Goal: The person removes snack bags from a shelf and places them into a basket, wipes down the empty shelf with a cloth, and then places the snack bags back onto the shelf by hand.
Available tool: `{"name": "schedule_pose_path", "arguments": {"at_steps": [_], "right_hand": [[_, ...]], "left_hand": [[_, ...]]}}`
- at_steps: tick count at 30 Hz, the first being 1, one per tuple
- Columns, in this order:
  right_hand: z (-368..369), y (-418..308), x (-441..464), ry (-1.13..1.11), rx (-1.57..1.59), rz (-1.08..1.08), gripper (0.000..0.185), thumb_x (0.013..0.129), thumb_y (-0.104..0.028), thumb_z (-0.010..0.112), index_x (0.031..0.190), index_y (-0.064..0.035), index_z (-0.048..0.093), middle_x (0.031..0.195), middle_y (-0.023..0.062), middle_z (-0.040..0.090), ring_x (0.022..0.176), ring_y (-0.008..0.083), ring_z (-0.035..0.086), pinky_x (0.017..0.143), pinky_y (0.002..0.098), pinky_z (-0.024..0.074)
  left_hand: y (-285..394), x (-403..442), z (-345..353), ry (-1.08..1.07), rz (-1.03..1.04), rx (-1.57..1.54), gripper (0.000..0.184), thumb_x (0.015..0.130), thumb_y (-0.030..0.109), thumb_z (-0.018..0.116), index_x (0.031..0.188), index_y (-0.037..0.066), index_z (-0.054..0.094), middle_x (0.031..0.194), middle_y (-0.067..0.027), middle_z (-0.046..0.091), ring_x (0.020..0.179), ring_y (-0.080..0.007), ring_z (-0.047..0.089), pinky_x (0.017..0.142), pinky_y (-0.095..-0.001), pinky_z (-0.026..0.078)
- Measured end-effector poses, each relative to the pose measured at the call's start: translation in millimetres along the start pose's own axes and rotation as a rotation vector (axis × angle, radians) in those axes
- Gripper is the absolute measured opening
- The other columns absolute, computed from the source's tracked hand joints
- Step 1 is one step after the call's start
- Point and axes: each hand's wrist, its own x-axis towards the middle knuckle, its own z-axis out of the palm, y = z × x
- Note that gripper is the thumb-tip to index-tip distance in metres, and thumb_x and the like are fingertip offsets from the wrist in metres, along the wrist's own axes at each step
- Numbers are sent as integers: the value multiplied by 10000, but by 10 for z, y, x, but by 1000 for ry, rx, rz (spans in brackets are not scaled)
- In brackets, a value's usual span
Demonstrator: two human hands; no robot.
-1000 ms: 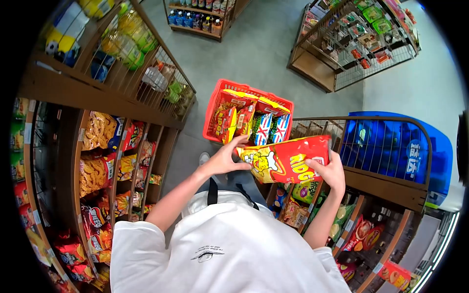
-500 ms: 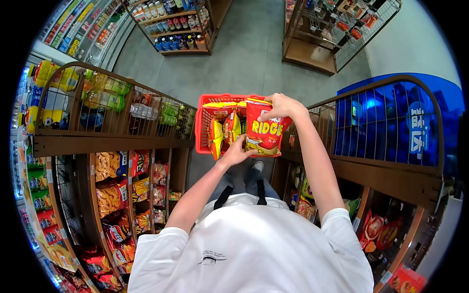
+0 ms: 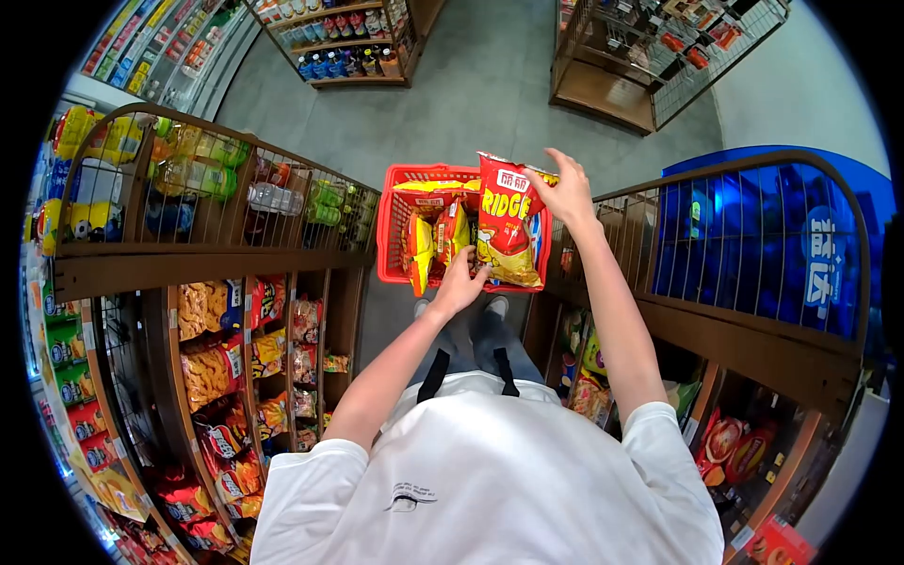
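A red-and-yellow bag of ridged chips (image 3: pixel 507 231) stands tilted at the right side of a red shopping basket (image 3: pixel 384 250). At its lower left edge is my left hand (image 3: pixel 459 287), closed with the thumb against the bag; some of the fingertips are hard to make out. My right hand (image 3: pixel 567 191) is open beside the bag's upper right edge, its fingers stretched out and the thumb close to the bag. Left of this bag, several yellow-and-red snack bags (image 3: pixel 450 231) stand in the basket. Something blue and white shows behind the bag's right edge.
Wire-railed shelves flank me: drink bottles (image 3: pixel 202 169) stand on the left one, above hanging snack bags (image 3: pixel 212 372). Blue packaging (image 3: pixel 753 235) lies behind the right rail (image 3: pixel 716 169). Ahead, a bottle shelf (image 3: pixel 348 56) and another display rack (image 3: pixel 612 85) stand on the grey floor (image 3: pixel 471 94).
The chip bag has tilted and sits deeper over the basket. My right hand has released its top and spread its fingers to the right. My left hand has moved slightly up.
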Motion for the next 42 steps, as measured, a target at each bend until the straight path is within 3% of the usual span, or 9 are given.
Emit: {"name": "schedule_pose_path", "arguments": {"at_steps": [1,6,10,16,22,27,32,36,42], "right_hand": [[-27,15,-47,69,54,17,563,817,-414,701,1200,-17,586,1199,192,606,1148,352,549,983,422,429],[-130,-10,-555,376,234,135,393,864,-299,678,1103,8,621,1107,195,640,1071,324,596,924,401,461],[-66,-173,-1335,478,577,305,227,916,-179,633,1010,28,638,881,105,697,805,170,663,751,294,516],[218,-524,-2836,510,612,641,194,926,-190,625,983,-6,656,836,49,690,760,92,626,707,259,508],[261,-1181,-4182,798,576,938,244,947,-212,608,1036,14,632,887,80,688,828,133,661,769,275,536],[335,-1620,-5119,1115,592,1077,202,936,-171,618,1054,-9,640,907,83,697,817,126,662,706,256,529],[530,-1977,-5893,1262,555,1221,184,937,-165,606,1065,-38,645,914,63,702,809,116,656,688,253,517],[804,-2281,-6595,1359,592,1257,194,928,-158,616,1083,-46,642,913,61,701,793,123,659,673,258,530],[1296,-2511,-7638,1751,767,1332,200,925,-145,620,1098,-46,637,936,83,689,792,151,670,643,289,569]], "left_hand": [[46,-28,-34,28,6,4,583,873,240,651,1316,-53,411,1218,-241,557,1100,-320,575,944,-396,461],[224,-113,-231,65,117,42,511,872,207,653,1266,-53,455,1190,-232,571,1050,-306,595,921,-400,473],[339,-150,-353,10,236,-34,355,885,156,637,1157,-44,527,1044,-199,639,913,-270,647,808,-365,517],[39,-299,-296,-381,344,-148,206,915,137,605,1037,-29,598,874,-116,687,808,-164,653,736,-306,525],[-371,-892,-151,-809,279,-39,190,917,158,586,955,-20,637,781,-88,683,719,-136,646,676,-276,517],[-366,-1392,-100,-1129,330,113,174,927,120,559,994,-15,647,773,-82,680,709,-136,656,649,-279,533],[-496,-1631,-89,-1222,328,219,182,928,101,522,982,-15,651,757,-76,673,680,-120,642,576,-258,516],[-703,-1990,-112,-1211,323,354,214,865,130,505,847,-11,665,643,-69,637,597,-108,607,517,-266,477],[-714,-2790,-349,-1325,346,692,303,821,219,478,670,-8,610,590,-93,595,575,-177,585,572,-344,469]]}}
